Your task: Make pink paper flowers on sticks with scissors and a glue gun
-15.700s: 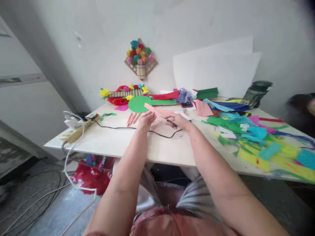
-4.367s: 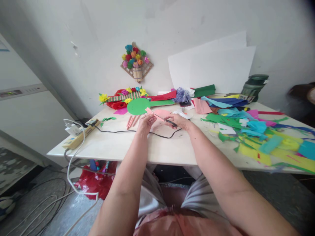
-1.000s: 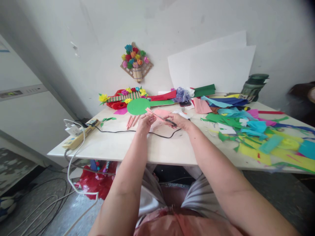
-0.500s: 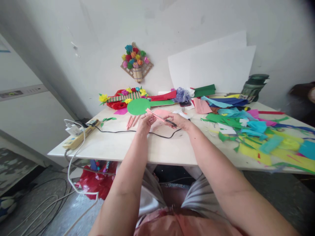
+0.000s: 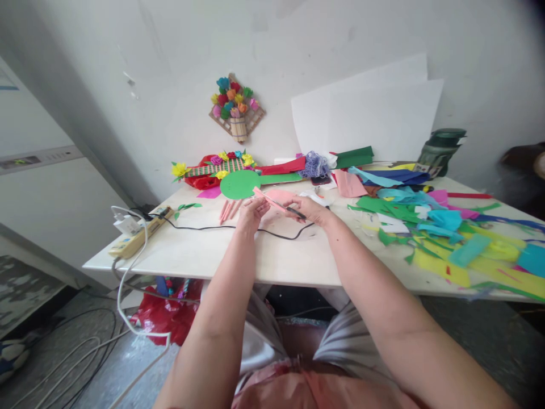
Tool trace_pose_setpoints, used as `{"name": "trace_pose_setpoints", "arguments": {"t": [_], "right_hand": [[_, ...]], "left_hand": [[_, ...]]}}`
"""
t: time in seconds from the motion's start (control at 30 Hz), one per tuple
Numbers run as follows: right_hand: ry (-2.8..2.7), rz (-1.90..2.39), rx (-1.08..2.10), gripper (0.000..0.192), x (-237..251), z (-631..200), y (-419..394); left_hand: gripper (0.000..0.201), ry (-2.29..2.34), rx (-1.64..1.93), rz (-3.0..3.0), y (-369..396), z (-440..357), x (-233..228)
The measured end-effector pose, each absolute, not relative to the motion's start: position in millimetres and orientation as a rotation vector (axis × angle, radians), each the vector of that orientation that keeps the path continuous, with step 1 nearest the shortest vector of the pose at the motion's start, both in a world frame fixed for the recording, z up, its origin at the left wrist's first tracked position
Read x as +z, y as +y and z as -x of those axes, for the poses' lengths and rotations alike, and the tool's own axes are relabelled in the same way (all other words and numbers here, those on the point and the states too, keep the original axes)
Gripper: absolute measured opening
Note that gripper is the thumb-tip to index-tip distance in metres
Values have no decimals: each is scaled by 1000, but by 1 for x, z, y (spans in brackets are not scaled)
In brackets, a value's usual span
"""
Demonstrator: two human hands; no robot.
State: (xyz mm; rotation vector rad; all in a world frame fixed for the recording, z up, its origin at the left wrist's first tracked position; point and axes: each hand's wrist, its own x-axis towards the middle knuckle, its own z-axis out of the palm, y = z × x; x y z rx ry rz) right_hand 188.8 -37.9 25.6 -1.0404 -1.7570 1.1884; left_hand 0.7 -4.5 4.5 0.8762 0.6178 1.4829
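My left hand (image 5: 252, 215) is closed on a narrow pink paper strip (image 5: 259, 195), which sticks up past the fingertips. My right hand (image 5: 314, 211) grips scissors (image 5: 296, 213) by their dark handles. The blades point left along the strip, toward my left hand; I cannot tell how far apart they are. Both hands are just above the table. Behind them lie a green paper disc (image 5: 239, 185) and a pink paper piece (image 5: 281, 195), partly hidden by the right hand. Several thin pink rolls (image 5: 230, 210) lie left of my left hand.
A black cable (image 5: 200, 228) crosses the white table (image 5: 179, 255) beneath my hands. At the left edge stands a power strip (image 5: 138, 237) with plugs. Colourful paper scraps (image 5: 443, 227) cover the right side, near a dark green bottle (image 5: 438, 152). A flowered craft piece (image 5: 219, 168) lies at the back.
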Motion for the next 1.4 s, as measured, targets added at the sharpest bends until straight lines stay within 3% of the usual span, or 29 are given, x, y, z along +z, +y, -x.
{"name": "trace_pose_setpoints", "arguments": {"t": [0.97, 1.4], "right_hand": [[-1765, 1108, 1207, 20, 23, -188, -34], [-1735, 1061, 1243, 25, 23, -188, -34]], "left_hand": [[13, 613, 1446, -930, -10, -6, 8], [13, 618, 1449, -924, -12, -7, 9]]}}
